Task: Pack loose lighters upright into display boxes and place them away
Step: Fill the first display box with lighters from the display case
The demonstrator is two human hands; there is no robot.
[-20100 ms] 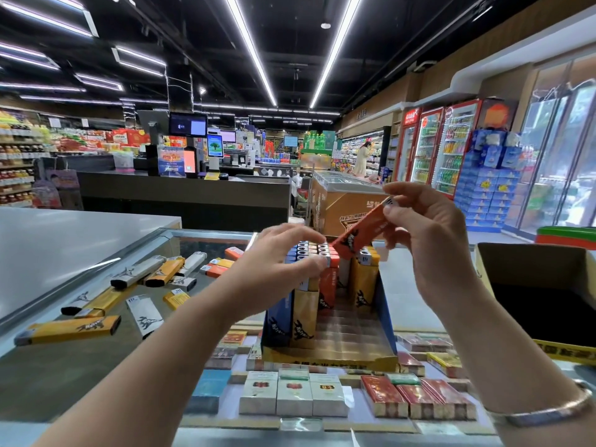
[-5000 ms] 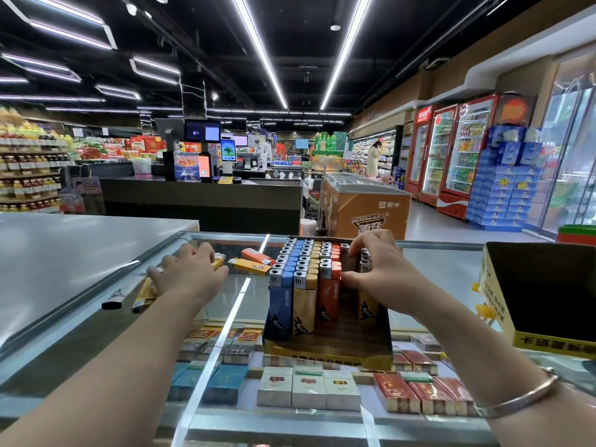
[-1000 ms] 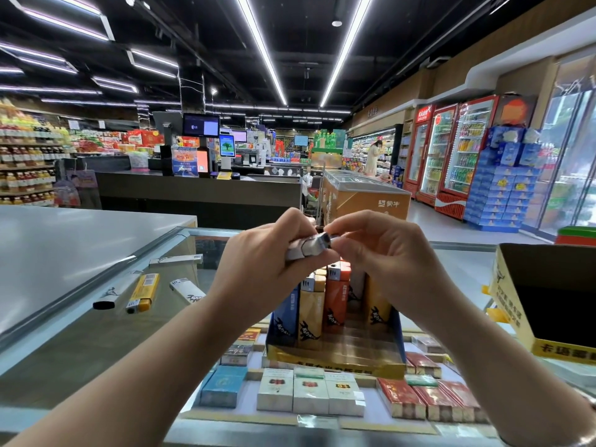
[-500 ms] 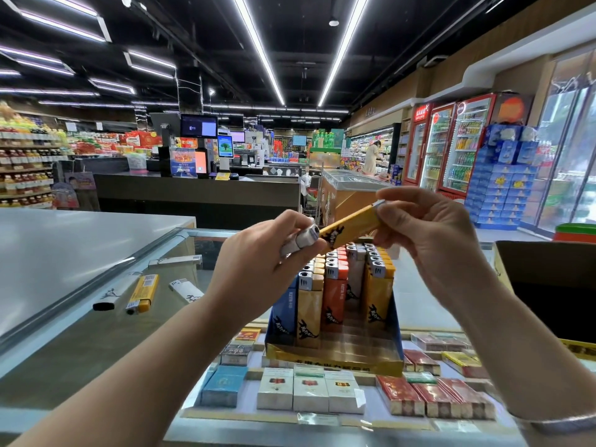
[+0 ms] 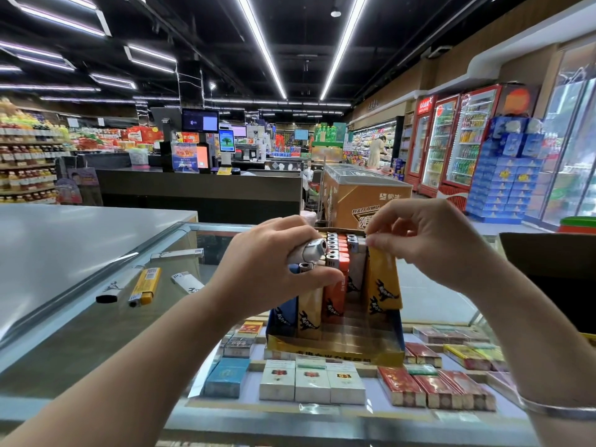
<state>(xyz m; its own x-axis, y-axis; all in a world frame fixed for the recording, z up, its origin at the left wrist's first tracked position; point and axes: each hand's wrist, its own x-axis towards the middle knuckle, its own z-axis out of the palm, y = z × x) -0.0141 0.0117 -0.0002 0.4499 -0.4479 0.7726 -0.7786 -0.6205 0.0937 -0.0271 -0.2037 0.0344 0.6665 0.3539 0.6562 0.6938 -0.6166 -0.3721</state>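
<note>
Yellow plastic is the worry here: the right hand [image 5: 432, 243] pinches a yellow lighter [image 5: 383, 279] by its top, upright and part-way into the right column of the display box [image 5: 335, 353] on the glass counter [image 5: 96, 333]. Lowered crooked, it could catch its neighbours and tip the packed rows. The left hand [image 5: 274, 272] curls round spare lighters [image 5: 306, 256] above the box — one might slip out.

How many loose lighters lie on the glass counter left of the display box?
4: a black-capped white lighter, a yellow lighter, a white lighter, and a silver lighter farther back. The left forearm may hide others.
</note>
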